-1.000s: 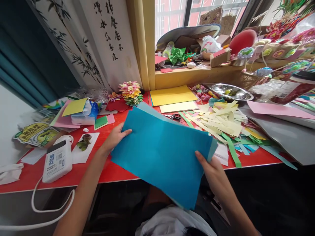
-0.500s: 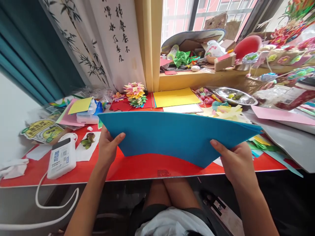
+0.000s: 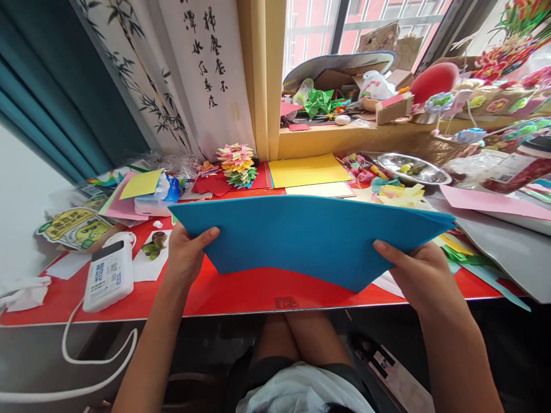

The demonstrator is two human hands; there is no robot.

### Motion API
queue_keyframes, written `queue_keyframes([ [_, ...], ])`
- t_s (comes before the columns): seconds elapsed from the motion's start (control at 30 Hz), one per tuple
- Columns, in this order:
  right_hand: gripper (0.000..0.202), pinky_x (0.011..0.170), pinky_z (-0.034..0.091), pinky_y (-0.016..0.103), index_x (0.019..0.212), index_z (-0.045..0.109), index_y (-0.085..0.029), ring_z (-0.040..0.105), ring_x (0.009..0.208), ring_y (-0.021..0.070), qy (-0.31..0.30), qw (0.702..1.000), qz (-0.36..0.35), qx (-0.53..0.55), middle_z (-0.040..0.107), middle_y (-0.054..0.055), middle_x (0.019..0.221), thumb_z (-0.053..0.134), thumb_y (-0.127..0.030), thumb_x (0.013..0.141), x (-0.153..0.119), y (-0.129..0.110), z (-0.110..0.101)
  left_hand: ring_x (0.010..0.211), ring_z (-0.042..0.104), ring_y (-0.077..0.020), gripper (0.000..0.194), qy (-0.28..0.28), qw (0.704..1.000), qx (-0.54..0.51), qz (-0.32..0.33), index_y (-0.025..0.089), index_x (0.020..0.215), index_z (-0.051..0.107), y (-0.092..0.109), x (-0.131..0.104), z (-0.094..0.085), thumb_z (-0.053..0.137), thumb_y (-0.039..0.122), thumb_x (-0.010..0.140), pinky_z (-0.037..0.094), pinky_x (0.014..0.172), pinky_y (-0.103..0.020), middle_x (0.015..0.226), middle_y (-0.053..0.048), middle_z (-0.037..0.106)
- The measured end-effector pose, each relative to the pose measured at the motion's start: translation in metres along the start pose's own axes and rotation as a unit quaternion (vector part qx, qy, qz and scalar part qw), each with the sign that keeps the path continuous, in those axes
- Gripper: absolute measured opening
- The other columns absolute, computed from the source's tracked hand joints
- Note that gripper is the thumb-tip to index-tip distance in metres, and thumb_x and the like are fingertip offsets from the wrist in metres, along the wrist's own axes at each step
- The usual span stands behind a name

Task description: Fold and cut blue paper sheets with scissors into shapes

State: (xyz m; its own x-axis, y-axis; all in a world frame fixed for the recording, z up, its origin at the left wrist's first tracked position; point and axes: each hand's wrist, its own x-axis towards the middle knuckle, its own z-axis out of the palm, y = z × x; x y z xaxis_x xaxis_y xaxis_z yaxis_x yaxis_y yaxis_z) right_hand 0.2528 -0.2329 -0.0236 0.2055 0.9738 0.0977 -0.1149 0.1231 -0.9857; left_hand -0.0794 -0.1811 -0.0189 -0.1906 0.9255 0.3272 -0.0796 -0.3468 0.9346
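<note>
A stack of blue paper sheets (image 3: 284, 241) is held up in front of me, bowed between both hands above the red table (image 3: 253, 295). My left hand (image 3: 188, 252) grips its left end, with the thumb on the near face and the fingers hidden behind. At the right end, my right hand (image 3: 417, 269) pinches the stack the same way. Several layers show at the upper right corner, slightly fanned. The bottom edge curves close over the tabletop; whether its corners touch the table I cannot tell.
On the left are a white power bank-like device (image 3: 109, 275) with a cable and a white sheet bearing a dried plant (image 3: 155, 245). Behind stand a folded-paper stack (image 3: 236, 166), yellow sheets (image 3: 307, 170) and a metal bowl (image 3: 413, 168). Paper scraps (image 3: 456, 252) lie to the right.
The blue stack has shifted very slightly left at its upper corners. My right forearm has swung a little outward, and the right hand's grip has adjusted slightly.
</note>
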Motion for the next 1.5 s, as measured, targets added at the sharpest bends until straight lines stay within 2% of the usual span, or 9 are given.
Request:
queue_keyframes([
  [0.33,0.038,0.084,0.054,0.045,0.102,0.067,-0.024,0.062,0.101,0.0292,0.016,0.998,-0.02,-0.062,0.069,0.003,0.103,0.074,-0.038,0.068,-0.002,0.013,-0.009,0.087,0.065,-0.0269,0.046,0.018,0.998,0.051,-0.017,0.02,0.099,0.067,-0.017,-0.005,-0.009,0.08,0.029,0.056,0.054,0.077,-0.043,0.089,-0.004,0.071],
  [0.47,0.034,0.08,0.055,0.044,0.099,0.068,-0.023,0.063,0.098,0.0293,-0.043,0.985,0.01,-0.169,0.069,0.003,0.104,0.072,-0.04,0.07,-0.008,0.02,-0.017,0.094,0.063,-0.0293,0.047,-0.033,0.991,0.078,-0.103,0.019,0.098,0.067,-0.033,-0.017,-0.018,0.081,0.029,0.055,0.055,0.077,-0.044,0.101,-0.007,0.069],
  [0.6,0.027,0.09,0.049,0.048,0.089,0.072,-0.027,0.065,0.092,0.0273,-0.086,0.956,-0.101,-0.261,0.072,0.001,0.094,0.058,-0.049,0.08,-0.014,0.018,-0.018,0.089,0.065,-0.0302,0.034,-0.086,0.989,0.108,-0.052,0.023,0.089,0.07,-0.044,-0.021,-0.033,0.077,0.04,0.06,0.052,0.081,-0.051,0.089,-0.005,0.072],
  [0.77,0.03,0.111,0.018,0.052,0.112,0.064,-0.036,0.047,0.122,0.0259,-0.308,0.866,-0.234,-0.318,0.059,-0.001,0.125,0.052,-0.042,0.086,0.0,0.019,-0.017,0.109,0.057,-0.0305,0.026,-0.278,0.931,0.182,0.15,0.028,0.079,0.074,-0.039,-0.007,-0.047,0.066,0.051,0.07,0.031,0.105,-0.053,0.101,-0.009,0.069],
  [0.93,0.052,0.11,0.01,0.057,0.129,0.048,-0.037,0.028,0.134,0.0276,-0.428,0.78,-0.211,-0.405,0.043,-0.001,0.139,0.058,-0.02,0.081,0.017,0.054,-0.019,0.125,0.044,-0.0333,0.023,-0.337,0.88,0.334,0.026,0.033,0.092,0.072,-0.046,-0.01,-0.06,0.065,0.042,0.072,0.025,0.105,-0.058,0.121,-0.006,0.061],
  [1.07,0.059,0.111,0.013,0.054,0.132,0.044,-0.036,0.023,0.137,0.0256,-0.443,0.759,-0.228,-0.418,0.039,-0.002,0.142,0.052,-0.011,0.08,0.018,0.069,-0.014,0.133,0.029,-0.0334,0.028,-0.343,0.848,0.401,-0.046,0.038,0.101,0.068,-0.053,-0.012,-0.081,0.062,0.042,0.074,0.028,0.104,-0.058,0.137,0.0,0.046],
  [1.2,0.057,0.111,0.009,0.055,0.129,0.049,-0.035,0.034,0.132,0.0233,-0.44,0.765,-0.238,-0.406,0.047,0.0,0.136,0.044,-0.005,0.081,0.016,0.07,-0.008,0.124,0.045,-0.0286,0.028,-0.242,0.872,0.423,0.03,0.034,0.082,0.073,-0.054,-0.015,-0.094,0.045,0.034,0.082,0.024,0.108,-0.054,0.121,0.0,0.061],
  [1.3,0.055,0.111,0.006,0.054,0.128,0.05,-0.034,0.038,0.13,0.0223,-0.436,0.768,-0.239,-0.402,0.051,0.001,0.133,0.045,-0.004,0.082,0.017,0.069,-0.004,0.114,0.055,-0.0232,0.03,-0.187,0.875,0.43,0.121,0.029,0.081,0.071,-0.042,-0.037,-0.066,0.042,0.025,0.085,0.031,0.107,-0.047,0.11,0.0,0.066],
  [1.5,0.031,0.111,0.009,0.054,0.108,0.067,-0.032,0.048,0.121,0.0235,-0.386,0.808,-0.226,-0.383,0.061,0.002,0.121,0.052,-0.018,0.085,0.022,0.076,0.008,0.122,0.048,-0.0205,0.037,-0.465,0.774,0.372,0.217,0.019,0.121,0.053,-0.021,-0.102,0.051,0.052,0.03,0.086,0.044,0.101,-0.035,0.128,-0.009,0.056],
])
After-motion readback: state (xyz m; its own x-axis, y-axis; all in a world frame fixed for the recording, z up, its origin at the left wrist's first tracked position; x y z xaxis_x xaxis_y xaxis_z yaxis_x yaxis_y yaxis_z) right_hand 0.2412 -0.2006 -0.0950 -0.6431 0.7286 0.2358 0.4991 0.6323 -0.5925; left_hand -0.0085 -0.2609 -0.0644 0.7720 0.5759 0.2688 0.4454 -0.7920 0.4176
